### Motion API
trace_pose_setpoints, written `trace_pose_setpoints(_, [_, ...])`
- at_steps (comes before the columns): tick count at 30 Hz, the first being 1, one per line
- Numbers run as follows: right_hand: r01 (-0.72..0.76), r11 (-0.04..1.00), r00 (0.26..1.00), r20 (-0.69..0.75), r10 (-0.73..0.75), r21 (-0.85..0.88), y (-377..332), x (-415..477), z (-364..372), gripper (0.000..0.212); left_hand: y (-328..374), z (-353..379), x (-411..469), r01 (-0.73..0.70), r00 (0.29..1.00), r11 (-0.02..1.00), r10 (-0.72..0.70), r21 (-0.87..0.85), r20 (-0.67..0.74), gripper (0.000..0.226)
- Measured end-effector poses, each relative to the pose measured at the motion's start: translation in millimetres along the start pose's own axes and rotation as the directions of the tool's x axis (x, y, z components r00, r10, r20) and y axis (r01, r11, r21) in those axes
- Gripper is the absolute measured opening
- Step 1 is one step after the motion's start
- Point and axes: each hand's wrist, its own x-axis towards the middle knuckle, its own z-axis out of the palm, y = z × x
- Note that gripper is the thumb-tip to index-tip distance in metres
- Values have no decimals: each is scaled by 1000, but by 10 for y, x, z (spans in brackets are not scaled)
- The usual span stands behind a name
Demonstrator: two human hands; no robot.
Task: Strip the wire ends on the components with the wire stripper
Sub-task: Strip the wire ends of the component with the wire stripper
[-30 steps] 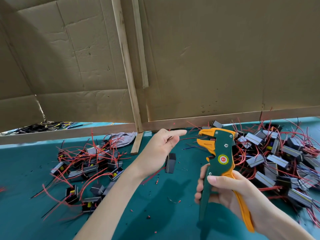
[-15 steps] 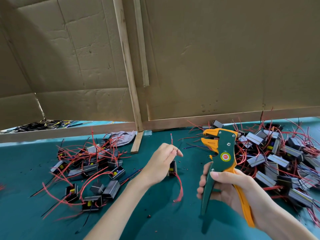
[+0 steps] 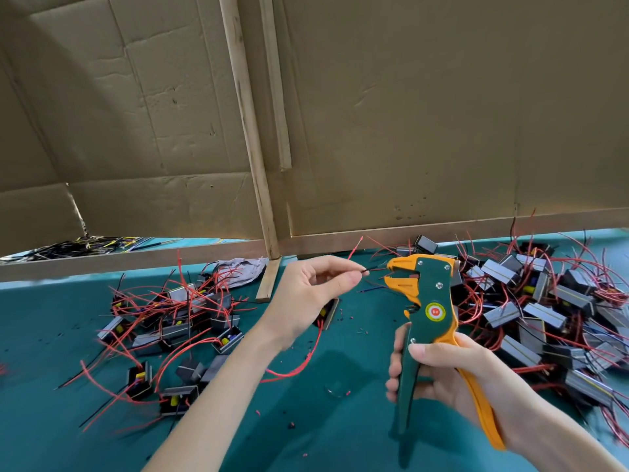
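Our left hand (image 3: 306, 294) pinched a dark wire end (image 3: 372, 268) in its fingers (image 3: 343, 264), just beside the wire stripper (image 3: 430, 301); our right hand (image 3: 452, 373) gripped the handles.

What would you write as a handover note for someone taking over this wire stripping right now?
Left hand pinches a thin wire end; a part sits just behind the palm.
Right hand grips the wire stripper upright, mouth open, near the wire end, not yet on it.
Done: cannot tell; insulation scraps dot the table.
Left: strip this end, then likely the big pile at right.
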Motion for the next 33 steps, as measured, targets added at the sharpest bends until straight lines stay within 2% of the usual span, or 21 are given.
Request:
trace_pose_setpoints(7, [23, 999, 998, 59, -24, 23, -55, -54, 116, 32, 182, -13, -31, 11, 996, 997, -18, 81, 91, 14])
trace_pose_setpoints(14, [38, 999, 995, 95, -34, -32, -38, -87, 140, 27, 201, -5, -44, 62, 988, 993, -76, 103, 138, 16])
trace_pose_setpoints(19, [46, 997, 994, 102, -39, -66, -50, -107, 151, 34, 210, -35, -51, 72, 979, 996, -81, 54, 187, 13])
trace_pose_setpoints(21, [49, 995, 996, 81, -42, -89, -57, -117, 167, 31, 219, -53, -49, 84, 975, 995, -94, 55, 203, 15])
trace_pose_setpoints(27, [46, 974, 999, -11, -50, -220, -32, -158, 247, 47, 248, -117, -54, 61, 967, 993, -84, 100, 239, 14])
trace_pose_setpoints(30, [52, 965, 995, -65, -71, -256, 13, -162, 312, 46, 249, -137, -55, 89, 964, 991, -111, 99, 240, 12])
trace_pose_setpoints(33, [87, 949, 971, -185, -148, -301, 103, -135, 346, 43, 251, -138, -55, 94, 965, 985, -125, 143, 231, 12])
